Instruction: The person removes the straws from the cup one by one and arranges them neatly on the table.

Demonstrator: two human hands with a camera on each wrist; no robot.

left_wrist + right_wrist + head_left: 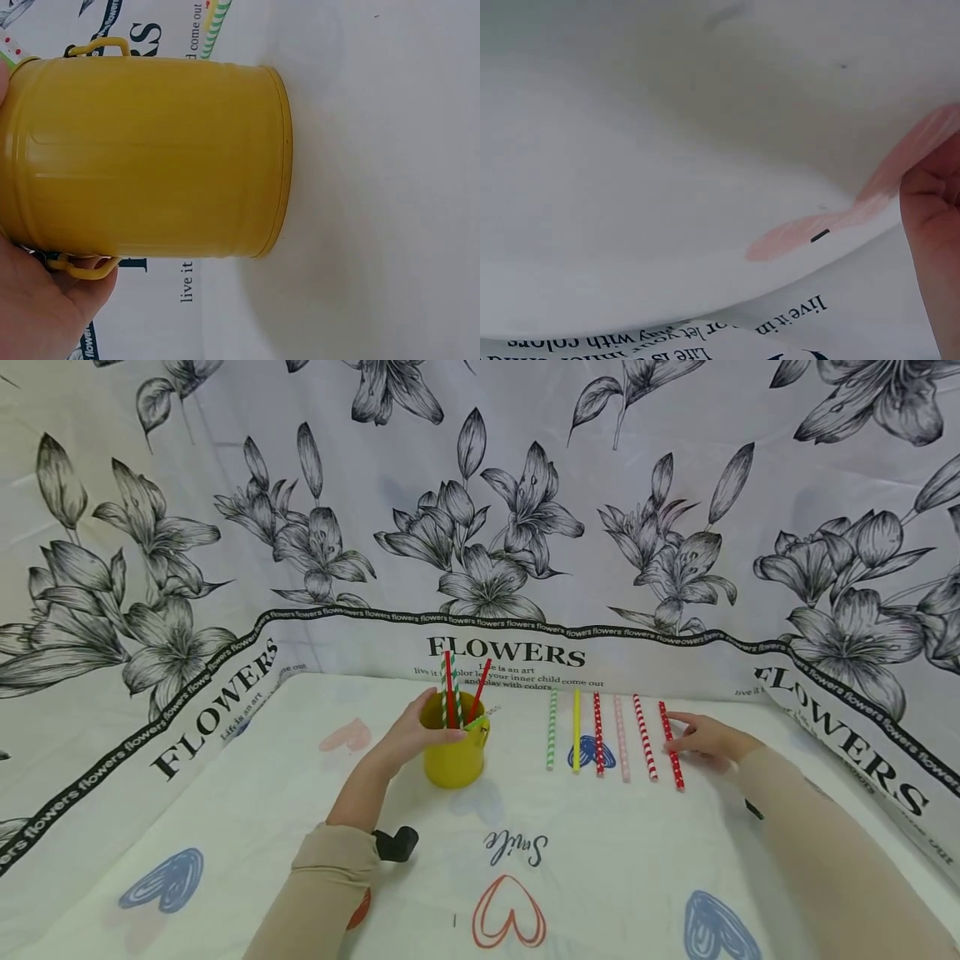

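Note:
My left hand (408,727) grips a small yellow metal bucket (453,764) near its rim, the thumb across the front. In the left wrist view, the bucket (150,157) shows a small yellow handle (94,268) beside the hand (45,307). Several paper straws (450,689), red and green-striped, stand in the bucket. At the right end of a row of straws, my right hand (705,737) pinches a red straw with white dots (677,768) between thumb and fingers. Only part of this hand (934,225) shows in the right wrist view; the straw is out of sight there.
Left of the dotted straw lie a red-striped straw (645,739), a pale pink one (622,739), another red dotted one (597,735), a yellow one (577,731) and a green-striped one (552,731). A flower-printed cloth (495,585) hangs behind the table.

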